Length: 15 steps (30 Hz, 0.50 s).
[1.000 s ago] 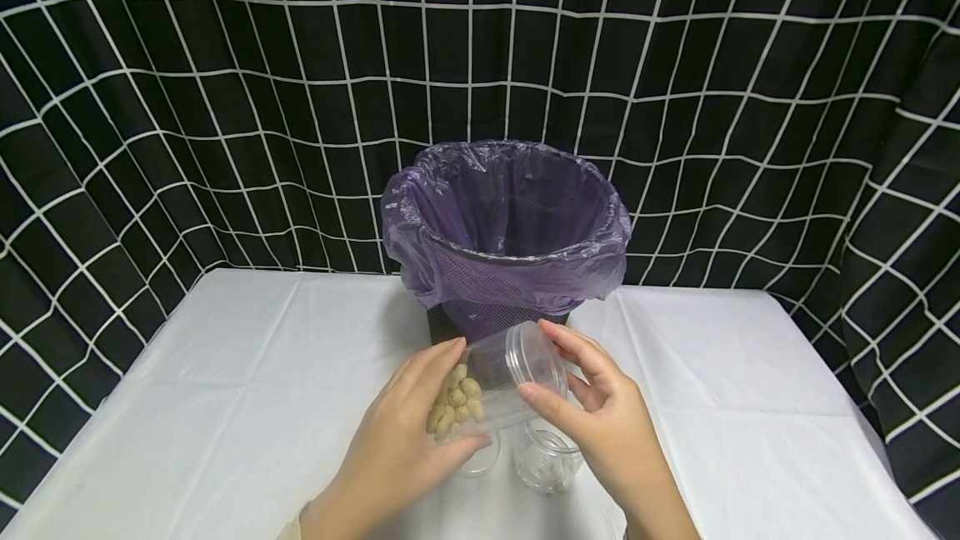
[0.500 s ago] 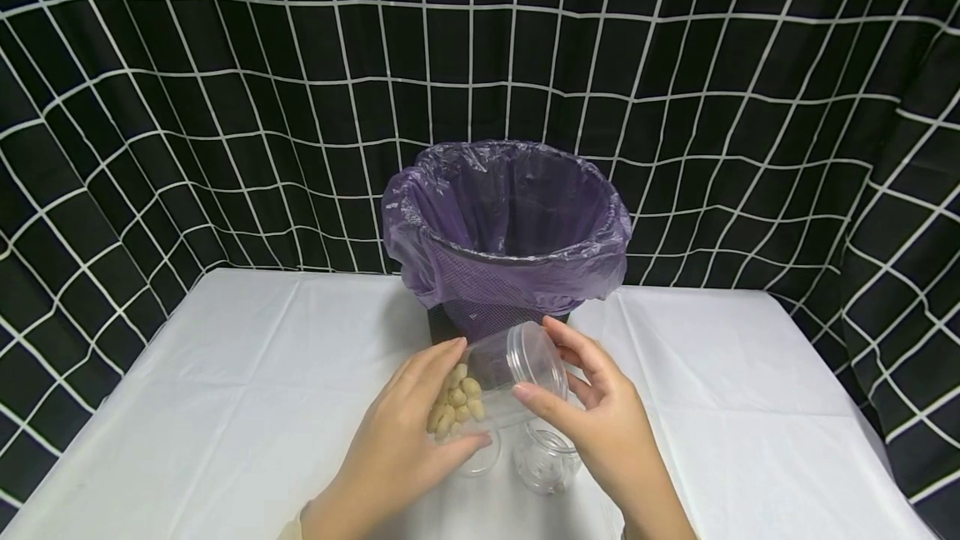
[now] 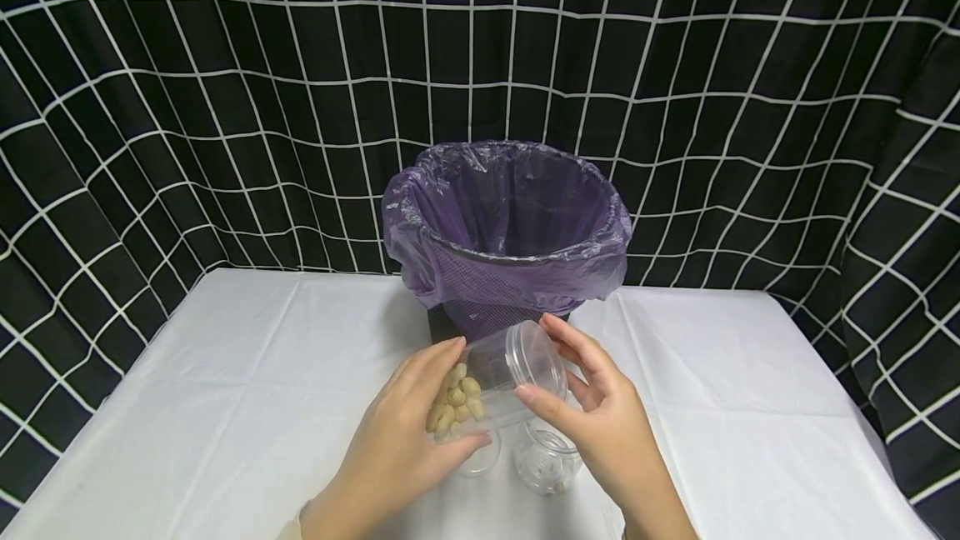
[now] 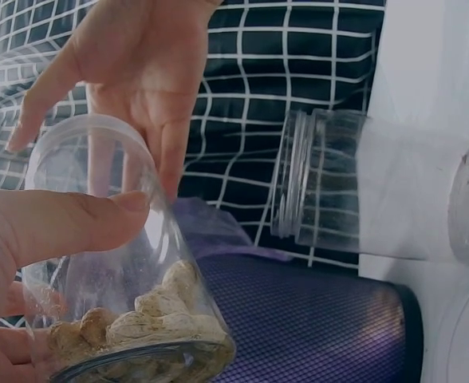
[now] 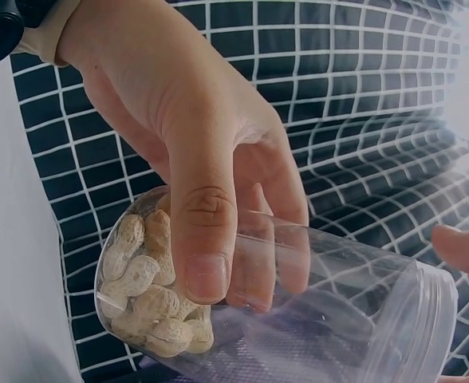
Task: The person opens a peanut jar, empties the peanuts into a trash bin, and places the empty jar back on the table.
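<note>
My left hand (image 3: 401, 432) grips the base end of a clear plastic jar (image 3: 495, 398), thumb on one side and fingers on the other. Peanuts in their shells (image 5: 159, 299) lie heaped inside at that end. The jar is held tilted, with its translucent lid (image 5: 426, 319) towards the right. Around the lid my right hand (image 3: 611, 415) is spread with loosely bent fingers. In the right wrist view a fingertip (image 5: 458, 249) of that hand shows a small gap from the lid; in the left wrist view its palm faces the lid.
A second clear jar (image 4: 330, 175), uncovered and with small bits at its bottom, stands on the white tablecloth (image 3: 247, 407). Beside it lies a round clear lid (image 3: 483, 467). Behind the hands stands a mesh bin lined with a purple bag (image 3: 517, 273), before a black gridded curtain (image 3: 300, 107).
My right hand's fingers have shifted slightly about the lid, spreading a little and then drawing in a touch. The left hand and the held jar have stayed almost still.
</note>
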Available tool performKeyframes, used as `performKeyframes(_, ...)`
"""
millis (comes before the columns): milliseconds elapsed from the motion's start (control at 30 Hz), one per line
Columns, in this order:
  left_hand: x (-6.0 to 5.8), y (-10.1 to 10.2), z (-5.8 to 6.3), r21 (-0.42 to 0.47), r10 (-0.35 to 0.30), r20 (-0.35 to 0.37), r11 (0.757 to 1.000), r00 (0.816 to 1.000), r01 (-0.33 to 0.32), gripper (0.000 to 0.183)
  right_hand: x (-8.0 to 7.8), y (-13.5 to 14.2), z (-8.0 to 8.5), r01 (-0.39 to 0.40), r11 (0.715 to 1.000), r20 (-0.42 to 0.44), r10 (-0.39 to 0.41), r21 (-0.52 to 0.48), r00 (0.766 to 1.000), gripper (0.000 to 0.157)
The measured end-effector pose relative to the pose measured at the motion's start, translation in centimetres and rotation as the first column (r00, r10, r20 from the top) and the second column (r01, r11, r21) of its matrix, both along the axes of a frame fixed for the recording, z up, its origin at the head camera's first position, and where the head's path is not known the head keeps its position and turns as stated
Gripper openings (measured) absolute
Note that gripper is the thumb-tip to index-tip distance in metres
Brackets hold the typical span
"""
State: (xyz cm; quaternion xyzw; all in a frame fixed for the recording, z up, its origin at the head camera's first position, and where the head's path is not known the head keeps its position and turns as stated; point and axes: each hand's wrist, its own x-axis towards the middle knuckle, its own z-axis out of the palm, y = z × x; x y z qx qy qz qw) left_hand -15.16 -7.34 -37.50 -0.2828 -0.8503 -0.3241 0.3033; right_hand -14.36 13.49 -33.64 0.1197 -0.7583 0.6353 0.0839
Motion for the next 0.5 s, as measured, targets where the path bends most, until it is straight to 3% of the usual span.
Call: performKeyframes(500,-0.03,0.01,-0.02,-0.008,-0.003,-0.004,1.0,1.0,0.003,0.09,-0.01,-0.08,0.02,0.03,0.999,0.036,-0.031,0.021,0.999,0.062)
